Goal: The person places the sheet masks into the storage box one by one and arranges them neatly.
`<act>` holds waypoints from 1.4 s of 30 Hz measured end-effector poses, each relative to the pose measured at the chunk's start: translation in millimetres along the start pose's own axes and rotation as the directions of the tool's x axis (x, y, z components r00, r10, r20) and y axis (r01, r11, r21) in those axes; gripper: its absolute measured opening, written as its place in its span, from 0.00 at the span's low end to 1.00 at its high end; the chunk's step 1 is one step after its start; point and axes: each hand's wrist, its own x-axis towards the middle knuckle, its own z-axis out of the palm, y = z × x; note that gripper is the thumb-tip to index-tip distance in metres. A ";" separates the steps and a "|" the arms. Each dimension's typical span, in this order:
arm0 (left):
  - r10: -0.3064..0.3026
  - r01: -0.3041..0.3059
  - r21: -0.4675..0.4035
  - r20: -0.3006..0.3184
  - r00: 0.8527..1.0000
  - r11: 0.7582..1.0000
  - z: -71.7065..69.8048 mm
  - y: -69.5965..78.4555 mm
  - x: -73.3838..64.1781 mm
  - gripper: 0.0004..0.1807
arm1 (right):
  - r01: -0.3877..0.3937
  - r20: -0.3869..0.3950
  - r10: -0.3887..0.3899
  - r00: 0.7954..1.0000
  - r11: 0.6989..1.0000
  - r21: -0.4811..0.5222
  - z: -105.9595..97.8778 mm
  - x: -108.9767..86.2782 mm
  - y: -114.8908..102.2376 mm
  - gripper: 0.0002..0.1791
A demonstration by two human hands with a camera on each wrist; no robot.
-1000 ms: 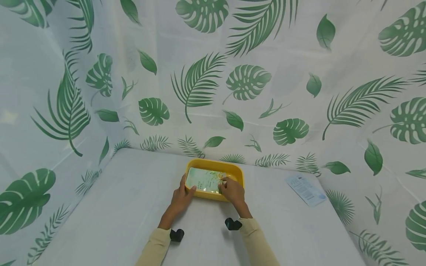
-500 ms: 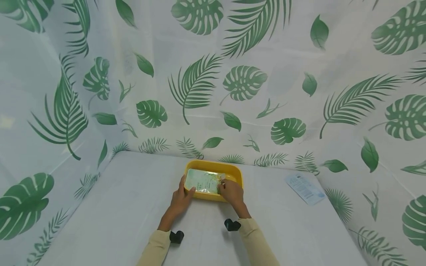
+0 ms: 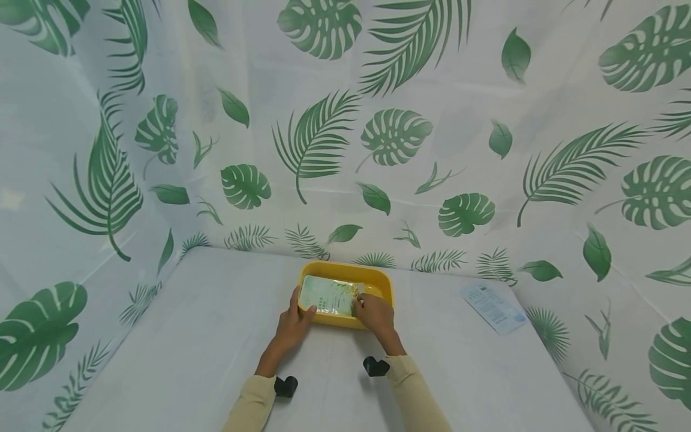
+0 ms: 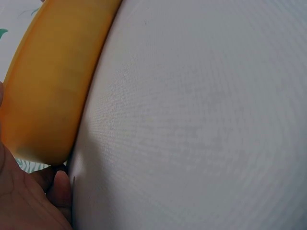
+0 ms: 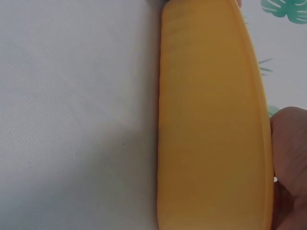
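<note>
A yellow tray (image 3: pixel 384 279) with raised walls sits on the white table. In it, toward the left, lies a flat pale green packet (image 3: pixel 329 294) with printed characters and a yellow floral pattern. My left hand (image 3: pixel 293 324) grips the tray's left end, its thumb over the front rim by the packet's corner. My right hand (image 3: pixel 376 313) reaches over the front rim with curled fingers and pinches the packet's right end; its fingertips are partly hidden. Both wrist views show mainly the tray's outer wall, with part of the left hand (image 4: pixel 29 196) and right hand (image 5: pixel 291 158) beside it.
A pale blue-white packet (image 3: pixel 493 307) with printed text lies flat near the table's right edge. White cloth walls (image 3: pixel 335 222) with green leaf prints rise behind and at both sides of the table (image 3: pixel 205 342).
The head view has shifted slightly. Both hands keep nearly the same places on the tray and the packet, with only small finger movement in the right hand.
</note>
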 end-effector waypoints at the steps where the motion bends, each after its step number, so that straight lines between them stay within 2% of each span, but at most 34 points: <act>1: 0.002 -0.002 0.000 0.001 1.000 1.000 -0.3 0.6 -0.5 0.41 | -0.003 0.003 0.003 1.000 1.000 0.000 -0.4 -0.2 -0.1 0.16; 12: 0.032 -0.031 0.026 -0.023 0.999 0.999 1.0 -2.0 1.7 0.40 | -0.014 -0.013 0.014 1.000 1.000 0.011 1.6 1.1 0.0 0.16; 20: 0.014 -0.014 -0.008 -0.013 1.000 1.000 0.6 0.2 0.6 0.41 | -0.022 -0.035 0.023 0.999 0.999 0.040 3.0 -0.5 1.6 0.18; 25: 0.015 -0.015 -0.008 -0.012 1.000 1.000 0.3 -0.4 1.3 0.41 | 0.003 -0.074 0.003 0.997 0.997 0.081 3.1 -2.7 1.9 0.16; 30: 0.021 -0.021 -0.006 -0.011 1.000 1.000 -0.6 -1.2 0.7 0.41 | 0.018 -0.150 0.008 0.989 0.984 0.177 7.1 -4.0 4.3 0.12; 33: 0.024 -0.024 -0.001 -0.009 1.000 1.000 -0.6 -1.9 0.7 0.41 | 0.058 -0.249 0.017 0.968 0.956 0.289 8.7 -4.9 6.9 0.10; 35: 0.023 -0.023 0.000 -0.011 1.000 1.000 -0.4 -2.4 1.1 0.41 | 0.106 -0.328 0.022 0.944 0.924 0.368 9.0 -5.5 9.4 0.09; 38: 0.021 -0.021 -0.002 -0.012 1.000 1.000 -0.1 -2.3 1.8 0.41 | 0.180 -0.439 0.048 0.897 0.867 0.464 7.6 -6.9 14.5 0.11; 42: 0.020 -0.020 0.002 -0.011 1.000 1.000 0.0 -0.8 2.0 0.40 | 0.223 -0.544 0.125 0.830 0.819 0.528 2.7 -9.9 25.5 0.13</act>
